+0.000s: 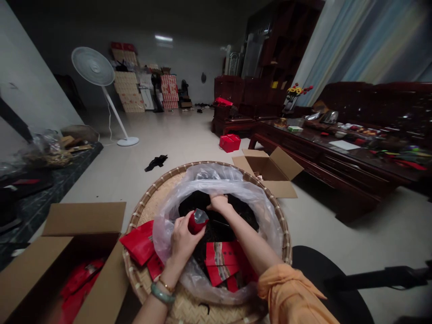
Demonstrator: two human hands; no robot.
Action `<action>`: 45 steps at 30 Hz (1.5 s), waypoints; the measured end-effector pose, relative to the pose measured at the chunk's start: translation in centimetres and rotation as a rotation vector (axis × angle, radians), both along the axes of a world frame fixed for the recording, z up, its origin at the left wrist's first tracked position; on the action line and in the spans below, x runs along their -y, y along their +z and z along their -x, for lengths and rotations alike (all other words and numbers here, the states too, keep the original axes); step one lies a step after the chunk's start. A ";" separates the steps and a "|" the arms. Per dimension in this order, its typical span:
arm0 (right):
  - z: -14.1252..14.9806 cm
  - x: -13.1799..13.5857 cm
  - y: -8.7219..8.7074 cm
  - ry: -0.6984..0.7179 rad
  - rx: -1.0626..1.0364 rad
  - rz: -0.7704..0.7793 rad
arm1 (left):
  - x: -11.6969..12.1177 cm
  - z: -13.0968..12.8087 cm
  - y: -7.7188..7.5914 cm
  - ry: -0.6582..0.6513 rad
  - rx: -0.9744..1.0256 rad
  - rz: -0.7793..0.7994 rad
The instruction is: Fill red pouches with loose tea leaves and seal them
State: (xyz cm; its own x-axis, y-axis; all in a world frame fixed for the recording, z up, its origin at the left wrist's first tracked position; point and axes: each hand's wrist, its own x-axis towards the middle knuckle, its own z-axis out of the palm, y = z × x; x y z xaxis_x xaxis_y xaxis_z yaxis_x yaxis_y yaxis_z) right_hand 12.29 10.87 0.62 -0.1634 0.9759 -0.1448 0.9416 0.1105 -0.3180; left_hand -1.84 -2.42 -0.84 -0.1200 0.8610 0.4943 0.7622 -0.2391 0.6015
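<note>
My left hand (185, 236) grips a red foil pouch (198, 222), its silvery mouth open and tilted up. A large clear plastic bag (165, 204) stands with its rim folded out, holding dark loose stuff that looks like tea leaves (209, 235). My right hand (219, 203) reaches down into the far side of the bag; its fingertips are hidden, so I cannot tell what they hold. Several printed red pouches (221, 258) lie inside the near part of the bag. More red pouches (140, 243) rest on the woven bamboo tray (285, 220), left of the bag.
An open cardboard box (84, 220) with red pouches inside stands at the left. Another open box (286, 168) sits behind the tray at the right. A black round base (330, 274) is at the right. Further off are a white fan (128, 141) and a dark wooden table (303, 157).
</note>
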 end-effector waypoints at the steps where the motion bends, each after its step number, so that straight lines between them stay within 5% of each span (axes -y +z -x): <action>1: 0.0 -0.1 -0.2 0.004 0.004 0.005 | 0.0 0.0 -0.1 -0.002 0.006 -0.005; 8: -0.4 0.5 -0.5 0.045 -0.001 -0.025 | 0.1 0.2 -0.1 0.003 0.024 0.010; 17: -2.3 1.9 1.4 0.153 -0.142 -0.115 | 0.2 0.4 0.0 0.012 0.050 0.013; 23: -4.4 3.2 3.0 0.301 -0.458 -0.163 | 0.2 0.2 0.5 -0.022 0.051 0.010; 29: -4.9 5.4 6.9 0.420 -0.649 -0.095 | 0.3 0.0 0.8 -0.018 0.044 0.017; 35: -3.1 8.1 10.9 0.577 -0.554 -0.171 | 0.4 -0.1 0.8 -0.037 0.064 0.039; 45: -0.8 9.4 10.1 0.552 -0.493 -0.205 | 0.5 0.1 0.5 -0.019 0.113 0.033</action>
